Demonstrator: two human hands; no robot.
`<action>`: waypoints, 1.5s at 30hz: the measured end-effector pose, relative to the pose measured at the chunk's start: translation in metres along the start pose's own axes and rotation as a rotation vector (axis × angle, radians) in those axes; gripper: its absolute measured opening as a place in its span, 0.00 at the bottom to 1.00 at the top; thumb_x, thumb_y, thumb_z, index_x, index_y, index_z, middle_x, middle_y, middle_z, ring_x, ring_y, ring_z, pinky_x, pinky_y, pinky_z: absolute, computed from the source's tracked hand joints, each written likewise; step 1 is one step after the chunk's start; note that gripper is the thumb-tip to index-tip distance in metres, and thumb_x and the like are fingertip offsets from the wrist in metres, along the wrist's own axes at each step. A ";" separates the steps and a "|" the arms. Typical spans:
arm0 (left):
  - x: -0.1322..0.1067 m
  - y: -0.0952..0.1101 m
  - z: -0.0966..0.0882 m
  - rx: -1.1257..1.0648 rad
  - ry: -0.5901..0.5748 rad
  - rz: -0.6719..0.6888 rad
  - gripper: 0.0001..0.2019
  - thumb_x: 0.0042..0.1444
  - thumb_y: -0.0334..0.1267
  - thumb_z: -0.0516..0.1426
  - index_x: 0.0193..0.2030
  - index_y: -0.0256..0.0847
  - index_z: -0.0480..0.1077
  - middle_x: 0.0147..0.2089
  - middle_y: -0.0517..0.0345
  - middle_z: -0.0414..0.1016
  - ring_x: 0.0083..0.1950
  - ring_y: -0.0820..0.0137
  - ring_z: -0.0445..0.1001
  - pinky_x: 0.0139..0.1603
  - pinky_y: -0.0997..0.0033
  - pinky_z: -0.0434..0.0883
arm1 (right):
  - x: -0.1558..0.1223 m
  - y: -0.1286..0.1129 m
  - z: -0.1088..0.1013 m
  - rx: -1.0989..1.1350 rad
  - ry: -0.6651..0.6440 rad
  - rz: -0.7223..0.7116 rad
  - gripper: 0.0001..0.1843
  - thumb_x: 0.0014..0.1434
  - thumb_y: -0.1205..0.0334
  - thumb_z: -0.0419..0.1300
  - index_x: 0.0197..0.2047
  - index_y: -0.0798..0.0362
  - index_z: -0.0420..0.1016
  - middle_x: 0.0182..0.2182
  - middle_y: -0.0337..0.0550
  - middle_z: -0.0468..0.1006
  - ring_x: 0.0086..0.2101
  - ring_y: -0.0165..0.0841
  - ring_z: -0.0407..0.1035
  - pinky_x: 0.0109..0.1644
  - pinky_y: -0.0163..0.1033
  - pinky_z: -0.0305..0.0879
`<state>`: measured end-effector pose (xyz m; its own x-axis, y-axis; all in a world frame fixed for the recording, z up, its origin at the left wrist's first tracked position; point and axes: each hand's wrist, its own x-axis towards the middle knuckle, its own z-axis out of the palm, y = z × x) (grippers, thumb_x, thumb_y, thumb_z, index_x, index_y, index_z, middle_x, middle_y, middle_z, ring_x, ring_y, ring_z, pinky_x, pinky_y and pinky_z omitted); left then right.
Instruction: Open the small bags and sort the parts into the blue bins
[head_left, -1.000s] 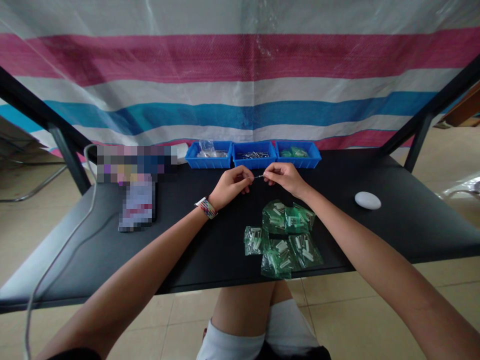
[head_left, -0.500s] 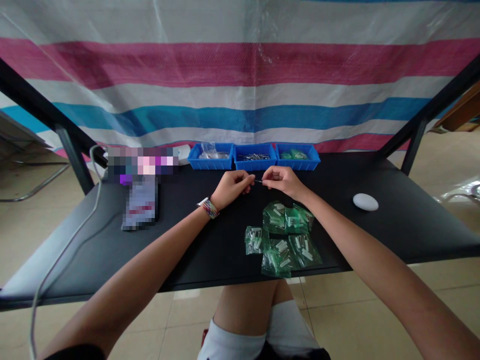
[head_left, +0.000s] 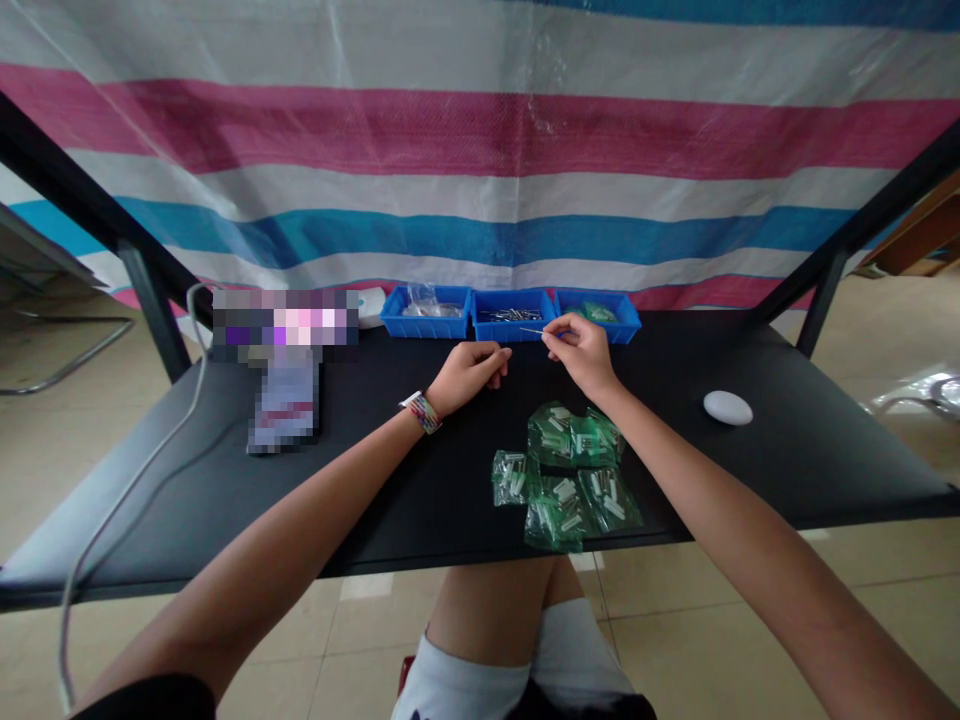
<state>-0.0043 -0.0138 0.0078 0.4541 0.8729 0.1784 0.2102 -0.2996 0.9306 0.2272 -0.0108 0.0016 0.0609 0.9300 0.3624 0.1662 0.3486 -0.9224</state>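
Metal pin (head_left: pixel 534 331), thin and level, sits pinched in the right hand's (head_left: pixel 581 350) grip, just in front of the middle blue bin (head_left: pixel 512 318). The left hand (head_left: pixel 469 368) rests loosely clenched on the counter (head_left: pixel 420 480), and anything inside it is hidden. Green bags (head_left: pixel 566 475) lie nearer. This looks like mid-handling; so thin a pin calls for a steady pinch.

Both bare forearms stretch toward the middle blue plastic bin (head_left: pixel 512 318). The left hand (head_left: pixel 471 366) lies just in front of it, fingers curled closed. The right hand (head_left: pixel 581 350), by its right front corner, pinches a thin silver metal pin (head_left: pixel 534 331) between thumb and forefinger.
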 end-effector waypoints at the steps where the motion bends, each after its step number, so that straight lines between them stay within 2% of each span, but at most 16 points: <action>1: 0.000 0.000 0.000 0.010 -0.004 0.003 0.23 0.68 0.55 0.59 0.29 0.39 0.73 0.23 0.57 0.75 0.25 0.73 0.74 0.28 0.77 0.68 | 0.001 -0.001 0.001 -0.031 0.041 -0.025 0.14 0.57 0.49 0.71 0.37 0.49 0.78 0.33 0.39 0.80 0.26 0.32 0.73 0.31 0.39 0.70; 4: 0.000 -0.001 0.000 0.030 -0.014 0.017 0.23 0.68 0.55 0.58 0.29 0.39 0.73 0.23 0.57 0.75 0.25 0.73 0.74 0.28 0.77 0.67 | 0.005 -0.002 0.002 -0.120 0.125 -0.092 0.12 0.61 0.50 0.69 0.38 0.48 0.76 0.34 0.41 0.80 0.26 0.33 0.73 0.32 0.40 0.70; 8: 0.000 0.000 -0.001 0.047 -0.018 0.029 0.23 0.68 0.55 0.58 0.29 0.39 0.73 0.22 0.57 0.75 0.24 0.73 0.73 0.27 0.77 0.66 | 0.010 -0.002 0.003 -0.317 0.212 -0.185 0.08 0.66 0.53 0.66 0.40 0.48 0.77 0.38 0.45 0.82 0.29 0.37 0.73 0.41 0.44 0.72; 11: 0.001 0.000 -0.001 0.069 -0.021 0.033 0.23 0.68 0.55 0.57 0.30 0.39 0.73 0.23 0.57 0.75 0.24 0.73 0.73 0.27 0.78 0.66 | 0.011 -0.003 0.002 -0.474 0.140 -0.239 0.06 0.69 0.59 0.62 0.43 0.50 0.81 0.46 0.50 0.84 0.30 0.38 0.73 0.44 0.46 0.71; 14: 0.001 -0.001 -0.001 0.077 -0.022 0.025 0.22 0.68 0.54 0.58 0.30 0.39 0.73 0.23 0.57 0.75 0.25 0.73 0.73 0.27 0.77 0.65 | 0.012 -0.005 -0.001 -0.555 0.082 -0.330 0.12 0.69 0.66 0.57 0.45 0.52 0.84 0.51 0.52 0.84 0.30 0.37 0.72 0.44 0.45 0.70; 18: 0.002 -0.002 -0.001 0.064 -0.022 0.022 0.23 0.68 0.55 0.58 0.29 0.39 0.73 0.23 0.57 0.75 0.25 0.73 0.73 0.28 0.77 0.67 | 0.012 -0.011 -0.007 -0.550 0.077 -0.354 0.12 0.66 0.68 0.57 0.40 0.53 0.84 0.43 0.49 0.84 0.26 0.33 0.67 0.40 0.43 0.68; 20: 0.002 -0.002 -0.001 0.060 -0.026 0.029 0.23 0.68 0.55 0.58 0.29 0.39 0.73 0.23 0.58 0.75 0.25 0.73 0.73 0.28 0.77 0.67 | 0.012 -0.017 -0.011 -0.502 -0.064 -0.293 0.09 0.64 0.67 0.60 0.39 0.53 0.83 0.39 0.46 0.84 0.26 0.31 0.66 0.37 0.41 0.66; 24: 0.001 0.000 -0.002 0.053 -0.024 0.036 0.23 0.68 0.55 0.58 0.30 0.39 0.73 0.23 0.58 0.75 0.25 0.73 0.73 0.29 0.76 0.66 | 0.005 -0.031 -0.023 -0.423 -0.508 -0.154 0.09 0.61 0.62 0.66 0.43 0.54 0.84 0.39 0.44 0.82 0.26 0.29 0.65 0.33 0.37 0.62; 29: 0.000 0.001 -0.002 0.055 -0.021 0.050 0.23 0.69 0.54 0.58 0.30 0.39 0.74 0.23 0.57 0.75 0.25 0.72 0.73 0.29 0.76 0.67 | -0.003 -0.043 -0.038 -0.512 -0.852 -0.048 0.10 0.56 0.60 0.72 0.42 0.53 0.87 0.41 0.44 0.78 0.30 0.29 0.67 0.36 0.37 0.65; 32: -0.001 0.001 -0.002 0.046 -0.023 0.048 0.23 0.69 0.55 0.58 0.29 0.39 0.73 0.23 0.57 0.75 0.25 0.72 0.73 0.29 0.76 0.67 | -0.003 -0.045 -0.040 -0.542 -0.968 -0.001 0.10 0.53 0.62 0.73 0.40 0.52 0.88 0.39 0.43 0.76 0.33 0.31 0.69 0.37 0.38 0.66; 35: 0.000 0.000 -0.002 0.033 -0.025 0.037 0.23 0.68 0.55 0.58 0.30 0.39 0.74 0.23 0.57 0.75 0.25 0.72 0.73 0.28 0.76 0.67 | -0.002 -0.045 -0.039 -0.479 -0.977 0.022 0.04 0.54 0.62 0.72 0.33 0.53 0.84 0.35 0.41 0.75 0.32 0.32 0.68 0.36 0.38 0.65; 37: 0.001 -0.001 -0.002 0.017 -0.023 0.024 0.23 0.68 0.56 0.59 0.29 0.39 0.74 0.23 0.57 0.75 0.25 0.72 0.73 0.28 0.76 0.68 | -0.003 -0.045 -0.037 -0.365 -0.936 0.063 0.07 0.56 0.60 0.71 0.32 0.54 0.80 0.32 0.39 0.75 0.31 0.31 0.67 0.36 0.38 0.64; 40: 0.002 -0.002 -0.001 -0.088 -0.011 -0.004 0.25 0.67 0.60 0.59 0.30 0.39 0.74 0.23 0.57 0.74 0.25 0.71 0.73 0.29 0.74 0.70 | -0.006 -0.045 -0.032 -0.126 -0.753 0.128 0.12 0.59 0.55 0.71 0.35 0.53 0.76 0.29 0.36 0.75 0.30 0.31 0.69 0.35 0.37 0.65; 45: 0.001 -0.001 -0.002 -0.279 0.012 -0.074 0.30 0.66 0.67 0.57 0.33 0.37 0.73 0.27 0.53 0.77 0.26 0.70 0.77 0.30 0.72 0.74 | -0.013 -0.037 -0.011 0.232 -0.452 0.233 0.19 0.58 0.49 0.75 0.38 0.50 0.72 0.31 0.35 0.77 0.30 0.32 0.76 0.32 0.36 0.72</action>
<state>-0.0057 -0.0116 0.0080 0.4357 0.8935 0.1089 -0.0049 -0.1187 0.9929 0.2315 -0.0370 0.0327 -0.3663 0.9252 0.0992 -0.0252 0.0967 -0.9950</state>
